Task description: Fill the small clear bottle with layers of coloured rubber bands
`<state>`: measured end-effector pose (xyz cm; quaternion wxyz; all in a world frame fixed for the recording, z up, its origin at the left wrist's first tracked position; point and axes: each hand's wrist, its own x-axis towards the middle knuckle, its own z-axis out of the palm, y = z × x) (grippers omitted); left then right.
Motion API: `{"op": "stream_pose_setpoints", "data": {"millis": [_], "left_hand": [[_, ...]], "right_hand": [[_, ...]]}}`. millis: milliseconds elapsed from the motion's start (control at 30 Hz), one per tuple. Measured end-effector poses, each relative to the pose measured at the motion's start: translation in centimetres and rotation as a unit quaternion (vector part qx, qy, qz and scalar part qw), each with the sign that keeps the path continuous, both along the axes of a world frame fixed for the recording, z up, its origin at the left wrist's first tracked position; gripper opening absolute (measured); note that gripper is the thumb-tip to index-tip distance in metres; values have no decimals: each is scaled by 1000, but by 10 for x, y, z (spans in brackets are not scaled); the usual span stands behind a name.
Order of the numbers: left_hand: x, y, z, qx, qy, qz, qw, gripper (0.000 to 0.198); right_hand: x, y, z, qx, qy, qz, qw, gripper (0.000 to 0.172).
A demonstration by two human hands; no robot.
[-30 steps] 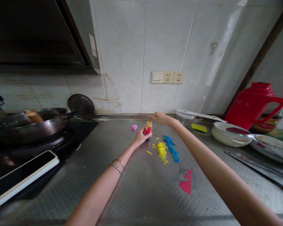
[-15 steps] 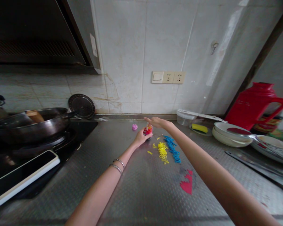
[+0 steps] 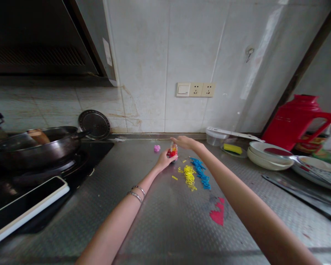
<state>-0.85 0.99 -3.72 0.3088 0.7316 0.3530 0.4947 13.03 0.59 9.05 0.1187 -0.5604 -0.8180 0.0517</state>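
Observation:
My left hand is closed round a small clear bottle stuffed with red and yellow bits, standing on the steel counter. My right hand hovers flat over the bottle's mouth, fingers stretched out, touching its top. Just right of the bottle lie a yellow pile and a blue pile of small rubber bands, with loose yellow ones beside them. A small pink cap sits on the counter to the bottle's left.
A red patch marks the counter near me. A wok sits on the stove at left, a phone beside it. Bowls, a sponge, a clear tub and a red thermos crowd the right.
My right hand has dropped from pinching yellow bands above the bottle to lying flat over its mouth. The yellow bands are now down inside the bottle. The left hand has stayed put.

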Motion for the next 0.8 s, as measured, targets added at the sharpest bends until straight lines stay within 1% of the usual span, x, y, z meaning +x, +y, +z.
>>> {"op": "stream_pose_setpoints", "data": {"millis": [100, 167, 200, 233, 267, 367, 433, 500, 567, 700, 800], "left_hand": [[0, 0, 0, -1, -1, -4, 1000, 35], [1, 0, 0, 1, 1, -6, 1000, 34], [1, 1, 0, 1, 3, -6, 1000, 35], [1, 2, -1, 0, 4, -6, 1000, 36], [1, 2, -1, -1, 4, -5, 1000, 37], [2, 4, -3, -1, 2, 2, 1000, 41], [3, 4, -3, 3, 5, 6, 1000, 41], [3, 4, -3, 3, 9, 8, 1000, 42], [3, 3, -2, 0, 9, 9, 1000, 42], [3, 1, -1, -6, 11, 11, 1000, 42], [3, 1, 0, -13, 11, 11, 1000, 41]], "right_hand": [[17, -9, 4, 47, 60, -26, 997, 53], [32, -13, 1, 95, 96, -34, 990, 41], [39, -15, -3, 110, 108, -39, 987, 34], [45, -16, -9, 103, 110, -41, 988, 28], [51, -16, -17, 76, 102, -36, 991, 24], [60, -14, -46, -5, 59, -33, 998, 28], [60, -11, -63, -28, 43, -25, 998, 30], [58, -8, -74, -39, 38, -11, 998, 31], [55, -4, -80, -53, 32, 4, 998, 31], [50, 1, -84, -90, -6, 27, 996, 29], [47, 3, -86, -93, -29, 29, 995, 28]]}}
